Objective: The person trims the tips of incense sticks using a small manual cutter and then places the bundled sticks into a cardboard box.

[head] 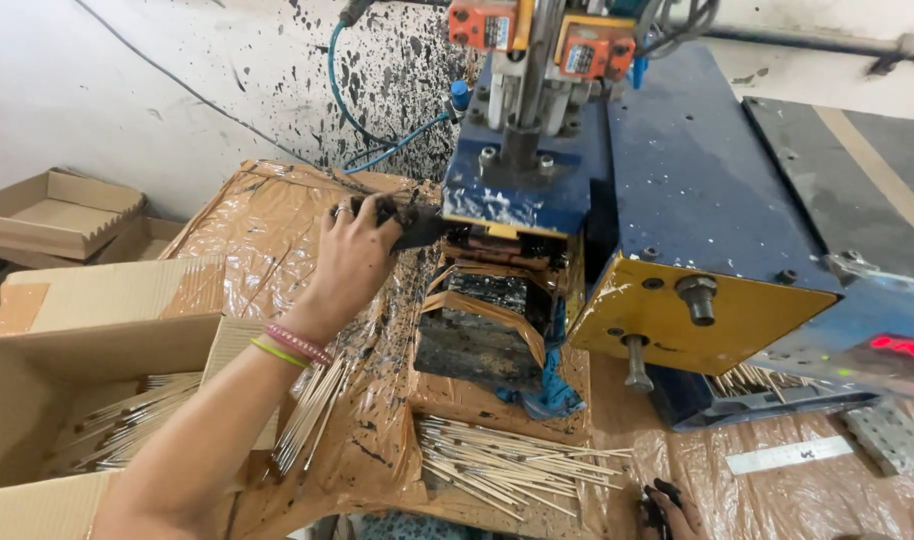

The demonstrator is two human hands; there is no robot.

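My left hand [355, 252] reaches forward over the taped brown surface and grips a lump of black paste [413, 226] at the mouth of the blue and yellow machine [667, 190]. Bangles circle that wrist. My right hand [667, 508] shows only at the bottom edge, its fingertips black with paste; whether it holds anything is hidden. A pile of thin pale sticks [502, 465] lies in front of the machine, close to my right hand. Another loose bundle of sticks [312, 410] lies under my left forearm.
An open cardboard box [97, 400] with more sticks stands at the left, and flat cartons [57, 210] sit behind it. A metal ruler [789, 455] lies at the right. The wall behind is spattered with black. Blue hoses [377, 150] run to the machine.
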